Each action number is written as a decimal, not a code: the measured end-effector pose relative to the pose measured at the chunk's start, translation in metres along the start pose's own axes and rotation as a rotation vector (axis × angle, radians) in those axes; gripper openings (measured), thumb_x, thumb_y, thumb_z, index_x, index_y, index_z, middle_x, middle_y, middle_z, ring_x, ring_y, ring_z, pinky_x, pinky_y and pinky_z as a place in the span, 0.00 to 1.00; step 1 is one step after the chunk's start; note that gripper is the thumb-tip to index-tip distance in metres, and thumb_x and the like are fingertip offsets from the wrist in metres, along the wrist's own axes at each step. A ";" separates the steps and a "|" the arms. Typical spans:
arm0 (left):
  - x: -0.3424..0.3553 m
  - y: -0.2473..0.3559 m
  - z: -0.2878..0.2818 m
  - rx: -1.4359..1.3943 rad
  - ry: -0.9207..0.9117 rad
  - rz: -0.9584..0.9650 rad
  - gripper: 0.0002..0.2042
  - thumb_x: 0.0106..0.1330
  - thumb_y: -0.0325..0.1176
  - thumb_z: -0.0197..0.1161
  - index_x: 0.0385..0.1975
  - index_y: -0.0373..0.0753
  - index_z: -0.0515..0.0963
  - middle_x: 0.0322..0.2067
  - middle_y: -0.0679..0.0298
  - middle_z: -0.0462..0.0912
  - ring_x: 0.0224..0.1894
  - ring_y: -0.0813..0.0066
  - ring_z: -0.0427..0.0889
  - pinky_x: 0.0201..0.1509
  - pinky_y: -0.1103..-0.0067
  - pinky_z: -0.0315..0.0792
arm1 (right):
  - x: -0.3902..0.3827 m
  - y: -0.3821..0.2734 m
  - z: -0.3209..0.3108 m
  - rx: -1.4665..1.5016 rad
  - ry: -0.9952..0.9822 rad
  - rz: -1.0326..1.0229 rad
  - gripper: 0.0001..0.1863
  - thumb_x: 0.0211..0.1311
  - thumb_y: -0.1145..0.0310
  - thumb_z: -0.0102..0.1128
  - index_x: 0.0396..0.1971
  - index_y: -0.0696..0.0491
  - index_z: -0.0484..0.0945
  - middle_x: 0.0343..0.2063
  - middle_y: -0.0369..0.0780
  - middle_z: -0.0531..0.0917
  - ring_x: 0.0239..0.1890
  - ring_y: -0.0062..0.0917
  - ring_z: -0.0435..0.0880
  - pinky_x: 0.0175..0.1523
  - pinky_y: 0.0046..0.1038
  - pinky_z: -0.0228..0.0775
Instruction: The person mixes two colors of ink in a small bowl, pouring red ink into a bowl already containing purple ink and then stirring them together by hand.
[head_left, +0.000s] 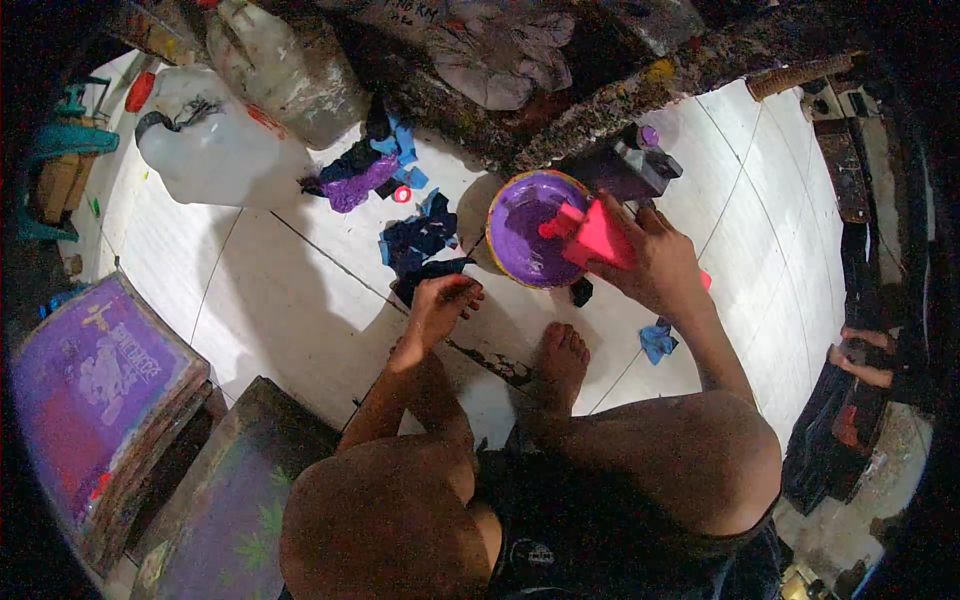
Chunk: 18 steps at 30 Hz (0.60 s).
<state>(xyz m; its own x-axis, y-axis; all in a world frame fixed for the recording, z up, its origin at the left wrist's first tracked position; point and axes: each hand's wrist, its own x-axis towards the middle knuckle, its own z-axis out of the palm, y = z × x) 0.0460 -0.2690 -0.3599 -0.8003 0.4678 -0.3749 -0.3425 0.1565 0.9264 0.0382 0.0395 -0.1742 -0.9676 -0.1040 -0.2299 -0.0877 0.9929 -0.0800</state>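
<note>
My right hand (655,255) is closed around a bright pink plastic bottle (603,238). The bottle is tipped on its side, its narrow neck pointing left over a round bowl (495,250) coated with purple paint. Inside the bowl lies more purple paint (525,255); whether anything flows from the bottle cannot be made out. To the left of the bowl, my left hand (445,303) hovers with loosely bent fingers, thumb apart, nothing visible in it. Just beyond it are dark, crumpled scraps of cloth (420,240). A small pink-red cap (403,194) lies on the floor farther back.
Large whitish jugs (215,140) stand at the back left beside a purple-stained rag (355,185). Printing frames (110,370) lean at the left. A rough, paint-crusted beam (640,100) crosses the back. A blue scrap (657,343) is on the tiles near my right knee.
</note>
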 end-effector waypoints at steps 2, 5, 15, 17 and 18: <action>0.000 -0.003 0.000 -0.007 -0.004 -0.029 0.09 0.72 0.33 0.63 0.40 0.33 0.84 0.32 0.63 0.88 0.32 0.77 0.84 0.33 0.76 0.79 | 0.001 -0.001 -0.001 0.001 0.020 -0.021 0.49 0.51 0.42 0.73 0.72 0.40 0.62 0.45 0.50 0.79 0.44 0.47 0.84 0.45 0.44 0.80; 0.005 -0.017 0.004 -0.045 -0.025 -0.039 0.11 0.74 0.35 0.60 0.40 0.33 0.83 0.33 0.62 0.88 0.32 0.77 0.84 0.34 0.76 0.79 | 0.003 -0.004 -0.006 -0.034 0.017 -0.014 0.49 0.52 0.42 0.73 0.72 0.40 0.62 0.40 0.47 0.79 0.40 0.45 0.84 0.43 0.43 0.80; 0.002 -0.020 0.005 -0.082 -0.001 0.050 0.10 0.74 0.33 0.60 0.40 0.33 0.84 0.32 0.62 0.88 0.31 0.77 0.84 0.35 0.78 0.79 | 0.008 -0.008 -0.006 0.010 0.055 -0.042 0.48 0.51 0.44 0.74 0.71 0.42 0.64 0.37 0.46 0.79 0.38 0.44 0.84 0.41 0.44 0.79; 0.001 -0.008 0.006 0.011 0.008 0.081 0.09 0.72 0.33 0.63 0.39 0.33 0.85 0.30 0.62 0.88 0.30 0.79 0.83 0.34 0.79 0.78 | 0.005 -0.008 -0.011 0.014 0.068 -0.032 0.47 0.51 0.45 0.74 0.70 0.44 0.65 0.39 0.47 0.80 0.40 0.46 0.84 0.43 0.44 0.79; 0.000 -0.003 0.006 0.078 0.015 0.087 0.09 0.71 0.33 0.64 0.38 0.33 0.86 0.30 0.63 0.88 0.30 0.80 0.83 0.33 0.79 0.77 | 0.002 -0.006 -0.012 0.015 0.071 -0.022 0.47 0.51 0.45 0.75 0.70 0.45 0.66 0.41 0.48 0.81 0.41 0.47 0.84 0.45 0.44 0.79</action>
<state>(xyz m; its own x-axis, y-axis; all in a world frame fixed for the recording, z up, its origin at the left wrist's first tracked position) 0.0498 -0.2636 -0.3626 -0.8330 0.4696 -0.2926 -0.2321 0.1835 0.9552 0.0341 0.0338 -0.1625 -0.9800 -0.1205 -0.1585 -0.1057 0.9895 -0.0986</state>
